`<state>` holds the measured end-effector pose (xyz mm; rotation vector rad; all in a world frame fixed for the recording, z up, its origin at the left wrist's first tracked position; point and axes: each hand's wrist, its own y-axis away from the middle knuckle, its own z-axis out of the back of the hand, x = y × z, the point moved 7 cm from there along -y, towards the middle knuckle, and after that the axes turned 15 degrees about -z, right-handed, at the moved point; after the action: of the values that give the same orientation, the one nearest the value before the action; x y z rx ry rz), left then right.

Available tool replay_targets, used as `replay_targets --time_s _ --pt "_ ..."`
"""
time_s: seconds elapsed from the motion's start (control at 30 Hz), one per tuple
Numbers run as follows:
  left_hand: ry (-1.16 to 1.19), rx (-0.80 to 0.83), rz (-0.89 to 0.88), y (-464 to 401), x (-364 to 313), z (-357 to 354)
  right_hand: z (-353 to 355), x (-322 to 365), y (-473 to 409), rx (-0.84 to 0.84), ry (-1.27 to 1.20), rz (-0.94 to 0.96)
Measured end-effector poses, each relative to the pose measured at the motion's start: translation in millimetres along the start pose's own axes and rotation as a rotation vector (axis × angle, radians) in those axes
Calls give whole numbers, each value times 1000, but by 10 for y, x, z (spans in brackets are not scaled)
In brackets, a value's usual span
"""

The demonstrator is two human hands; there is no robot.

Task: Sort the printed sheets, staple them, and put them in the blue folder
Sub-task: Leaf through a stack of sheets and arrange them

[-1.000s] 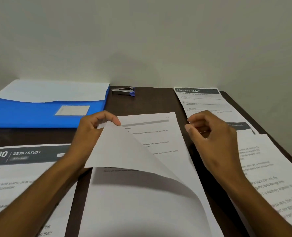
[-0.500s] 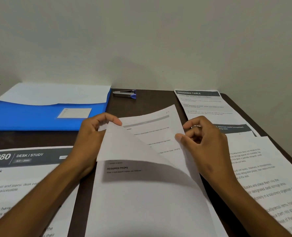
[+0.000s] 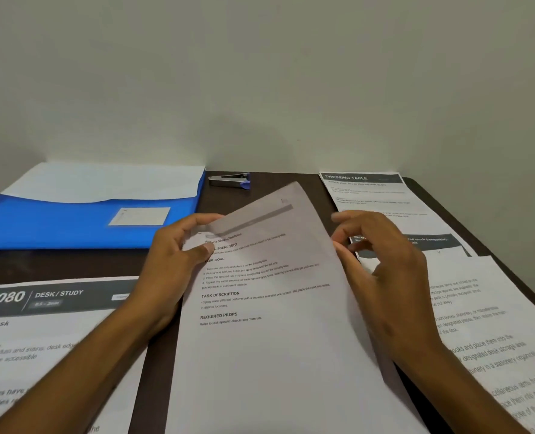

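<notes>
- The middle sheet (image 3: 269, 308) lay flat and face up along the dark table (image 3: 322, 195), its printed text readable; half a second earlier its top leaf had been peeled back in a curl over the lower half, and that curl was gone.
- The left hand (image 3: 172, 264) pinched the middle sheet's upper left corner, thumb on the printed face and fingers curled behind the edge, as it had in the earlier frames.
- The right hand (image 3: 382, 267) hung at the middle sheet's right edge, fingers loosely bent and blurred; whether they touched or pinched the paper, I cannot tell. Before, the thumb and forefinger had been nipped together at that edge.
- The blue folder (image 3: 72, 223) lay beyond and to the left of the middle sheet, with white paper showing at its far side, unchanged.
- The stapler (image 3: 230, 180) sat just past the middle sheet's far corner, by the wall, where it had been.
- The desk/study sheet (image 3: 53, 339) lay left of the middle sheet, under the left forearm.
- The dressing table sheet (image 3: 372, 195) lay right of the middle sheet and farther back; another printed sheet (image 3: 485, 324) lay right and nearer, overlapping it.
</notes>
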<state>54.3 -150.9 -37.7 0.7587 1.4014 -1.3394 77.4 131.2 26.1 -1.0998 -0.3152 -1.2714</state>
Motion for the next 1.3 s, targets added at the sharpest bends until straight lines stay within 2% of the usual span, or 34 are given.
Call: replay_targets --time_s 0.27,0.4,0.47,0.6,0.67,0.73,0.83,0.93,1.03,1.13,1.3 --pt "-47 46 -59 -1 -43 -7 -160 344 260 323 -128 188" --pt "-53 34 -67 16 -77 -13 -255 290 292 542 -327 37" --pt "-53 12 -50 10 -71 -11 -281 268 269 599 -474 -66" --pt "-5 5 -25 18 -23 -4 -123 47 29 440 -633 -281" --pt "3 23 -47 30 -35 -5 -8 -141 -97 350 -557 -374" --pt "-28 54 -83 12 -47 20 47 -360 -170 276 -350 -432" --pt "-148 146 -178 -75 -69 46 17 -541 -199 192 15 -405" --pt "-142 188 -195 -122 -86 42 -90 -543 -166 229 144 -380" --pt "-43 208 -168 -117 -88 18 -170 -511 -120 280 108 -385" --pt "-108 177 -205 -110 -114 39 -186 -511 -103 262 59 -393" --pt "-34 46 -49 -3 -74 8 -142 -470 -123 191 77 -381"
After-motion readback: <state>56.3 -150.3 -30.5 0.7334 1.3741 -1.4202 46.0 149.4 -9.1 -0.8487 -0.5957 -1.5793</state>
